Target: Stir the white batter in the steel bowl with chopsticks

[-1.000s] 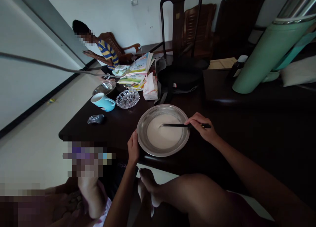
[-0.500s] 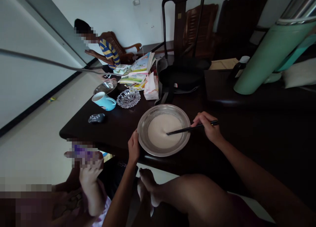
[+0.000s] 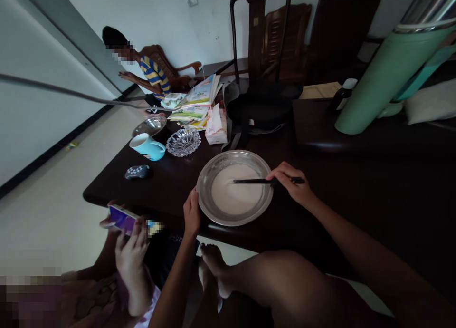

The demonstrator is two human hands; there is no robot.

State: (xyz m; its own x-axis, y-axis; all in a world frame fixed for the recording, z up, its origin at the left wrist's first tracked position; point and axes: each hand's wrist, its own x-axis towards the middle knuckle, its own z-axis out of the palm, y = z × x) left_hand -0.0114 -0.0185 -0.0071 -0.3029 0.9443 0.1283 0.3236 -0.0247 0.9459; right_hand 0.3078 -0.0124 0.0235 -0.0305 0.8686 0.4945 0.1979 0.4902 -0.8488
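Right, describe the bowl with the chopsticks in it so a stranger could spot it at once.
Find the dark table, then its near edge, where the left hand holds the side of a round metal bowl. The right hand dips black chopsticks into it. Unlike the other metal bowl, past the blue mug, this one shows pale liquid inside.

free tabletop (image 3: 166, 183) left of bowl (image 3: 205, 197); tissue box (image 3: 216, 134) blocks behind.

A blue mug (image 3: 147, 147) sits near a glass dish (image 3: 183, 143) and perhaps a remote (image 3: 137, 172).
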